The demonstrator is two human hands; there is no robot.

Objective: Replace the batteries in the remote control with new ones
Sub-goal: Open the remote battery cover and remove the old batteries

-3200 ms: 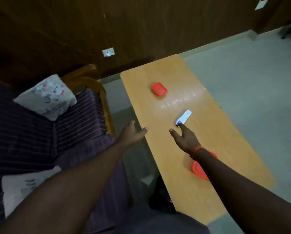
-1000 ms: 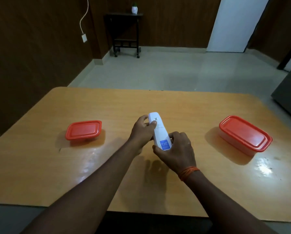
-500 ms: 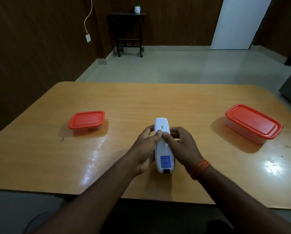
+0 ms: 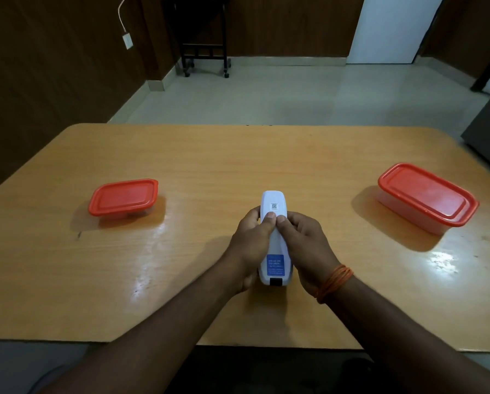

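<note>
Since the frame of half a second ago, your two thumbs have crept a little farther up the back of the white remote control [image 4: 275, 240], and your grip has closed in tighter around it; the table and both boxes lie as they did. You hold the remote face down at the middle of the wooden table [image 4: 238, 155], its long axis running straight away from you, the blue label at the near end and the small code sticker at the far end. Your left hand [image 4: 251, 245] is clamped on its left flank and your right hand [image 4: 306, 248], the one with the orange thread at the wrist, on its right flank; the thumb tips meet on the centre line just below the sticker, so neither hand is nearer. That seems to be where the battery cover starts, and the coming push probably runs along the long axis, though the seam itself is too faint to make out. A small red-lidded box [image 4: 123, 196] stands well off to the left and a larger red-lidded box [image 4: 427, 196] well off to the right, both shut. Bare tabletop lies ahead of the remote and to both sides, and the near edge sits under your forearms.
</note>
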